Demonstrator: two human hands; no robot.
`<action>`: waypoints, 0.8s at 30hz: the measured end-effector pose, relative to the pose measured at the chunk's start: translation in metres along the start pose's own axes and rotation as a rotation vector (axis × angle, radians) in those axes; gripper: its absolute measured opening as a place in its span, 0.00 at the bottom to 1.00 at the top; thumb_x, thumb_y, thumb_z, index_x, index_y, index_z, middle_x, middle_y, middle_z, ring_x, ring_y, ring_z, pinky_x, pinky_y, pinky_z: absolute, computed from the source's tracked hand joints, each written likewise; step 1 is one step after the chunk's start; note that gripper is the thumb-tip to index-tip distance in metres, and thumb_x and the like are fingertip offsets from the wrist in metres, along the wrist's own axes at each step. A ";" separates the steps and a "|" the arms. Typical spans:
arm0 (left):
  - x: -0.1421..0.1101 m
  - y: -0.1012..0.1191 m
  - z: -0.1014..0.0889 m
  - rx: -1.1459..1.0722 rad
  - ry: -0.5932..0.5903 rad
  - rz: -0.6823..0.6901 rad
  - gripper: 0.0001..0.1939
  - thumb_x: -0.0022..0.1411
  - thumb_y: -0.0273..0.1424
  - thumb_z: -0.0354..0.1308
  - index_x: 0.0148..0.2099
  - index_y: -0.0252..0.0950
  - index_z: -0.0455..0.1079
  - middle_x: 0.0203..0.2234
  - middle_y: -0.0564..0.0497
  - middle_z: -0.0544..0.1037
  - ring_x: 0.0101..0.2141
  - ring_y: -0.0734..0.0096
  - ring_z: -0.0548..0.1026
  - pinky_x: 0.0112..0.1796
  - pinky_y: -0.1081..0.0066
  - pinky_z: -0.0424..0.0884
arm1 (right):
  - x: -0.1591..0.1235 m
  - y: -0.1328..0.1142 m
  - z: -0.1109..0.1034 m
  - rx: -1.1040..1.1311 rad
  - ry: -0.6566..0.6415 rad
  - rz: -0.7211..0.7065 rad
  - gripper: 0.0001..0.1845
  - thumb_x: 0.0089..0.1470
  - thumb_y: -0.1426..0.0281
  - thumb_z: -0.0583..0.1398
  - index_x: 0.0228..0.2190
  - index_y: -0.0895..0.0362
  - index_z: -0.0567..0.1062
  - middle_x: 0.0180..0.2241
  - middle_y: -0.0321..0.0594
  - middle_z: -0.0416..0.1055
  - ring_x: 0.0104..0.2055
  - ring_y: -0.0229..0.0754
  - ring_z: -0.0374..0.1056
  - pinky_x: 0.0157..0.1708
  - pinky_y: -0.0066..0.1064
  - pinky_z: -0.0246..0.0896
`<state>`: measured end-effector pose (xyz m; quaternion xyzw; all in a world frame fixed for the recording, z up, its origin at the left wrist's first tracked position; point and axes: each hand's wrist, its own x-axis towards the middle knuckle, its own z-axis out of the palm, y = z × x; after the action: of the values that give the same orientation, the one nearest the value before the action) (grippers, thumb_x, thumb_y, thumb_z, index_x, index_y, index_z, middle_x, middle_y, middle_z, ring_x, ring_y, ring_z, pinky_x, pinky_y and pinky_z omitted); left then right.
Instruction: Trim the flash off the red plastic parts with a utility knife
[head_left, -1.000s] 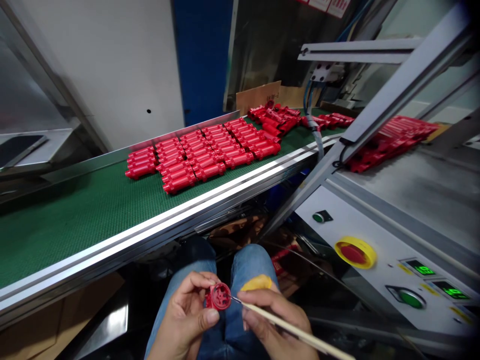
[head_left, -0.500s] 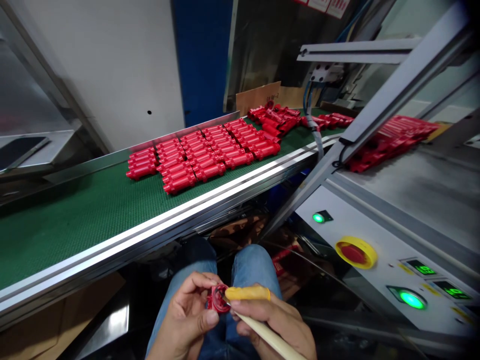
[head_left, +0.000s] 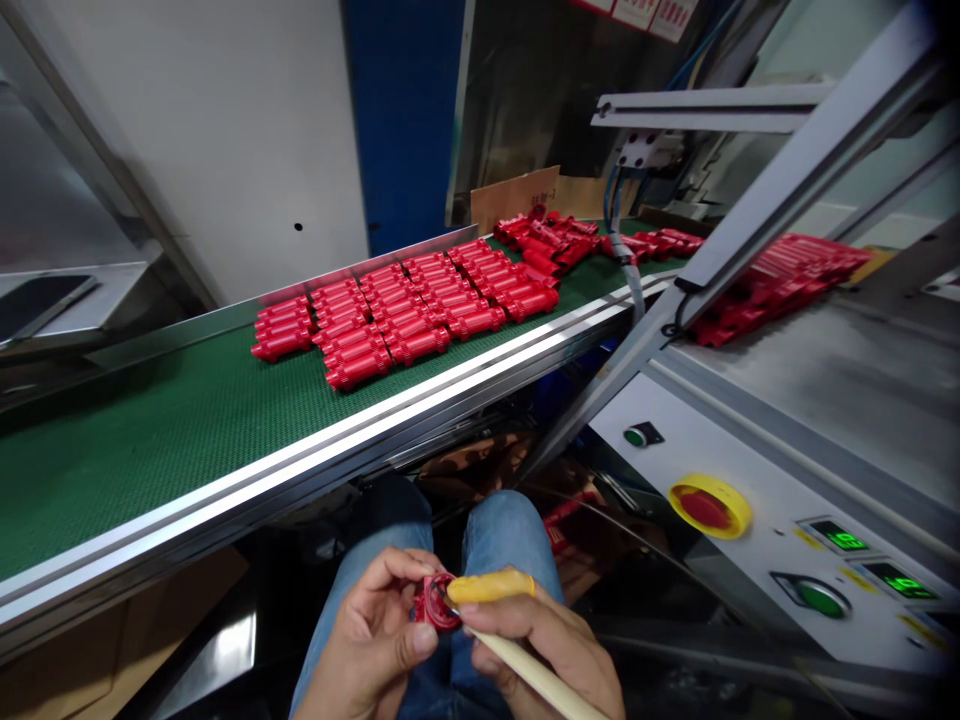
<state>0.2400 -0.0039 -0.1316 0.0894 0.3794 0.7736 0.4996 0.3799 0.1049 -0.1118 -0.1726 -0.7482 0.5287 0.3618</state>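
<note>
Above the lap, my left hand (head_left: pixel 379 635) pinches a small red plastic part (head_left: pixel 439 603) with a round open end turned towards me. My right hand (head_left: pixel 544 640) grips a tool with a cream-coloured handle (head_left: pixel 529 672). The tool's thin dark tip is at the rim of the red part's opening; whether it touches cannot be made out. A yellow finger cover (head_left: pixel 491 586) sits on a finger of my right hand. The far side of the red part is hidden by my left fingers.
A green conveyor belt (head_left: pixel 187 430) with a metal edge carries rows of red cylindrical parts (head_left: pixel 420 310) and a loose pile (head_left: pixel 551 238). More red parts (head_left: pixel 780 285) lie on the machine at right, above a control panel (head_left: pixel 735 570). A phone (head_left: pixel 45 303) lies at left.
The two green button lights on the control panel have gone from lit to dark. Both hands hold nearly the same position, with the tool still at the red part.
</note>
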 end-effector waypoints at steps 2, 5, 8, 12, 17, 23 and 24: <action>0.000 -0.002 -0.001 -0.021 0.015 -0.001 0.19 0.43 0.34 0.80 0.39 0.39 0.81 0.40 0.46 0.78 0.41 0.62 0.76 0.45 0.65 0.71 | -0.002 0.005 -0.001 -0.015 -0.036 0.009 0.08 0.58 0.64 0.68 0.41 0.47 0.83 0.39 0.38 0.83 0.42 0.43 0.79 0.49 0.30 0.74; -0.002 -0.004 -0.001 -0.058 0.042 -0.051 0.19 0.43 0.33 0.80 0.39 0.40 0.81 0.42 0.46 0.78 0.43 0.59 0.76 0.44 0.65 0.72 | -0.002 0.011 -0.004 -0.013 -0.160 -0.010 0.08 0.58 0.66 0.67 0.41 0.49 0.82 0.36 0.39 0.82 0.38 0.42 0.77 0.46 0.32 0.73; -0.003 -0.003 0.000 -0.075 0.033 -0.108 0.20 0.43 0.34 0.80 0.40 0.39 0.81 0.42 0.46 0.77 0.41 0.61 0.76 0.38 0.68 0.73 | 0.002 0.013 -0.010 -0.015 -0.259 -0.054 0.12 0.59 0.67 0.66 0.45 0.49 0.83 0.35 0.42 0.81 0.38 0.44 0.75 0.41 0.33 0.73; -0.005 0.001 0.000 -0.021 0.031 -0.090 0.22 0.44 0.40 0.79 0.41 0.37 0.83 0.40 0.44 0.76 0.39 0.61 0.75 0.40 0.64 0.74 | 0.017 0.007 -0.021 -0.111 -0.016 -0.030 0.10 0.59 0.71 0.66 0.42 0.48 0.84 0.37 0.41 0.82 0.42 0.44 0.77 0.46 0.34 0.74; -0.007 0.012 -0.002 0.238 0.147 -0.059 0.21 0.54 0.48 0.72 0.42 0.37 0.85 0.35 0.42 0.82 0.37 0.62 0.76 0.40 0.69 0.71 | 0.033 -0.010 -0.034 0.041 -0.147 0.152 0.05 0.58 0.67 0.68 0.38 0.51 0.85 0.35 0.41 0.82 0.39 0.41 0.78 0.42 0.28 0.74; -0.001 0.022 -0.004 0.604 0.126 0.095 0.26 0.64 0.51 0.62 0.29 0.32 0.81 0.19 0.48 0.73 0.22 0.72 0.65 0.24 0.74 0.60 | 0.029 -0.020 -0.034 0.116 -0.345 0.166 0.08 0.55 0.72 0.70 0.39 0.53 0.85 0.30 0.38 0.82 0.33 0.36 0.78 0.38 0.25 0.71; -0.001 0.023 -0.004 0.632 0.121 0.101 0.27 0.64 0.51 0.61 0.27 0.32 0.80 0.18 0.49 0.72 0.21 0.73 0.64 0.24 0.73 0.59 | 0.029 -0.020 -0.033 0.119 -0.350 0.159 0.08 0.55 0.73 0.70 0.39 0.53 0.85 0.30 0.39 0.82 0.33 0.36 0.78 0.38 0.25 0.71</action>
<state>0.2221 -0.0112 -0.1185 0.2126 0.6248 0.6452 0.3849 0.3863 0.1381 -0.0771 -0.1149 -0.7511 0.6208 0.1930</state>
